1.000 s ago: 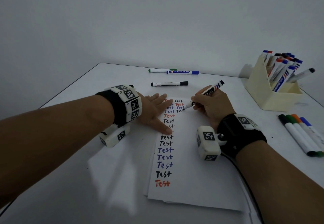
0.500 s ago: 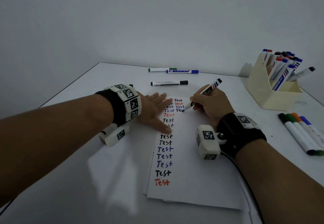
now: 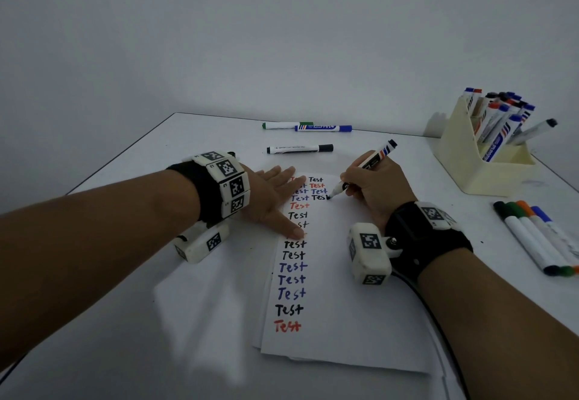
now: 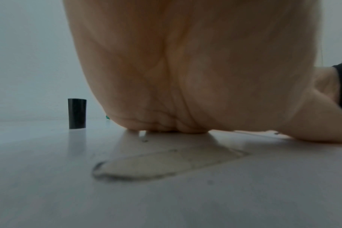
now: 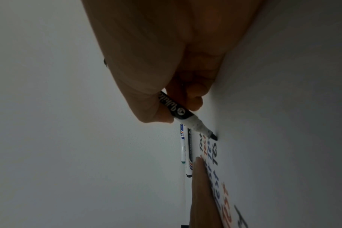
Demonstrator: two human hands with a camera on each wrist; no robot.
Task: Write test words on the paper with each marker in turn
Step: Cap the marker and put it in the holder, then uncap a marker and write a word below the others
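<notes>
A white sheet of paper [image 3: 338, 290] lies on the table, with a column of "Test" words in red, black and blue and a second short column at its top. My right hand [image 3: 372, 186] grips a black marker [image 3: 366, 166] like a pen; its tip [image 5: 214, 137] touches the paper at the end of a black "Tes". My left hand [image 3: 272, 199] lies flat with spread fingers on the paper's upper left, covering parts of some words. A black cap [image 4: 77, 113] stands upright on the table left of that hand.
Three capped markers [image 3: 299, 148] lie at the table's far side. A cream holder [image 3: 479, 161] full of markers stands at the back right. Several more markers [image 3: 532, 236] lie in a row near the right edge. Extra sheets stick out under the paper.
The black word in the second column has grown from "Te" to "Tes", and the marker tip has moved slightly right. The left hand has stayed flat on the paper.
</notes>
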